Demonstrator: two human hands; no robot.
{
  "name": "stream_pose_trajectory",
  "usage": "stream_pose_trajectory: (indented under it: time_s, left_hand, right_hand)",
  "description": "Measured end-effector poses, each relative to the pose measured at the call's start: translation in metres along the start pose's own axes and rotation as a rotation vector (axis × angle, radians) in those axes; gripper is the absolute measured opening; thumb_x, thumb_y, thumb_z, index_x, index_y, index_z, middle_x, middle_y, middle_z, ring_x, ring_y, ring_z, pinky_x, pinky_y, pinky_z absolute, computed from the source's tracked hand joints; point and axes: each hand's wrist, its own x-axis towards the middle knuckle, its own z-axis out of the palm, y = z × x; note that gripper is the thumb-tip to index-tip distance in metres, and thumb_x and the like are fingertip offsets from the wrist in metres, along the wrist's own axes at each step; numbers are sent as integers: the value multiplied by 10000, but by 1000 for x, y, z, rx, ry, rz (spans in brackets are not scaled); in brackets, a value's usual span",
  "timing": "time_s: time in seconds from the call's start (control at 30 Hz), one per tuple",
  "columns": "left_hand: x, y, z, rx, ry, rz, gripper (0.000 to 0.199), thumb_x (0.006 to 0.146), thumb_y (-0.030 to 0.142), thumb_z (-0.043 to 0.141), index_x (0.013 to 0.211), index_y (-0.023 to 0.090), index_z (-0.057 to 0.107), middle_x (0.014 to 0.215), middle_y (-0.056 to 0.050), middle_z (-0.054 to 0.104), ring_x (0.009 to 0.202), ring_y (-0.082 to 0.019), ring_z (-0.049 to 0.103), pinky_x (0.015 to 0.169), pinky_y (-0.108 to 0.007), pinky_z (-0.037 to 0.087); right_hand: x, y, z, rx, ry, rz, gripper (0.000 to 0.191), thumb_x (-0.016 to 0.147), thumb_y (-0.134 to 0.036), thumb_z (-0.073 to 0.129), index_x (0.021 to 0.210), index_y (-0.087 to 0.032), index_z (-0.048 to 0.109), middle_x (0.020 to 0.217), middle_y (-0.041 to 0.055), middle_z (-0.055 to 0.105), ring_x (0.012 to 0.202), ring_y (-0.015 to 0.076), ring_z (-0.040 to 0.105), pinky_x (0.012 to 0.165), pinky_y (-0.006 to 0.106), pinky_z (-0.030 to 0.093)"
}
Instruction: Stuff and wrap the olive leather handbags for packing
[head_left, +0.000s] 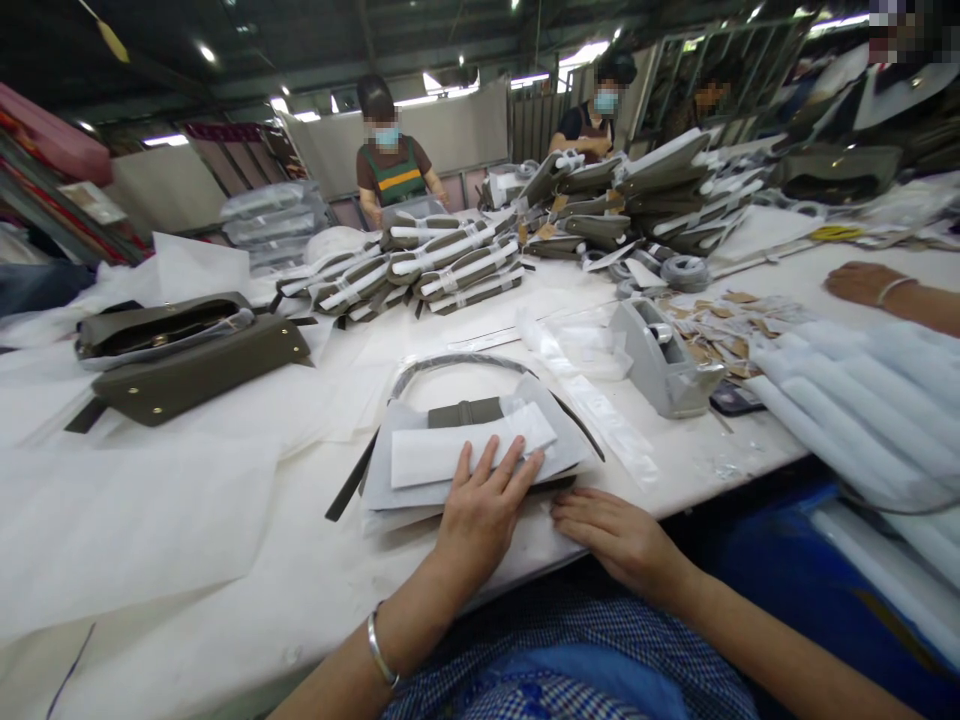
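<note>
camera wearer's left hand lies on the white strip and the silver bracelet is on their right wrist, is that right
Not quite: the head view shows the silver bracelet on the wrist of the left hand, not of the right hand. The left hand does lie on the white strip.

olive bag (465,413) mostly under white wrapping (427,460), co-worker's forearm (934,306) cut off at right

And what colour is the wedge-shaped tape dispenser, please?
The tape dispenser is grey, seen in the head view.
</note>
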Motion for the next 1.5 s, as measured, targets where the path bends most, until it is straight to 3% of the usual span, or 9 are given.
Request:
stream_pose_trajectory:
  time_s: [0.2,0.47,0.67,0.87,1.0,1.13,1.3,1.5]
  left_hand:
    - [-2,0,1,-21,-6,-4,566,977,290,488,1512,337,310,1565,23,352,1407,-290,388,1153,-600,309]
    - [-4,5,6,-33,26,-30,514,991,296,455,1494,343,358,1543,27,388,1399,-298,399,1154,-604,297]
    - [-4,4,6,-19,13,-12,539,982,281,466,1501,349,341,1550,20,381,1399,-308,398,1148,-610,302]
    - [-5,4,10,7,68,1,495,1000,299,438,1489,331,371,1543,8,398,1389,-316,407,1129,-614,328]
    - [-7,4,14,26,87,13,454,1001,279,435,1454,308,434,1544,4,400,1380,-325,418,1113,-616,354]
    - [-8,3,18,29,105,25,326,1002,290,440,1284,292,603,1541,14,410,1385,-329,413,1119,-622,348]
    - [-7,2,19,28,122,28,357,988,274,464,1331,283,561,1535,-4,421,1390,-329,408,1109,-613,374]
    - [-7,2,20,-30,144,23,353,981,257,473,1317,270,583,1498,-11,474,1376,-320,431,1135,-600,356]
  right_hand:
    - [2,-12,1,6,79,-7,302,915,-35,469,1099,-142,684,1069,86,754,1037,167,701,960,326,574]
    - [4,-30,-12,-17,65,-12,296,924,-23,460,1091,-139,675,1040,67,762,1006,155,709,946,314,574]
    - [30,-23,-29,-88,57,-53,299,927,-30,446,1075,-150,677,1027,62,763,946,149,716,924,316,568]
    - [58,-11,-40,-211,55,-154,234,974,-118,472,1079,-146,679,994,58,770,987,164,709,1032,372,482]
    - [78,0,-42,-224,56,-116,251,951,-76,492,1071,-183,685,1001,22,771,959,132,712,1024,329,461]
    - [96,13,-39,-210,-40,35,240,938,-99,514,990,-219,716,931,1,772,832,143,715,892,308,490]
    - [112,29,-33,-177,-289,291,128,916,-224,616,881,-247,737,856,1,759,811,186,689,788,304,460]
    - [138,37,-33,-57,-564,522,46,832,-243,701,789,-227,699,859,0,718,806,169,641,681,254,409]
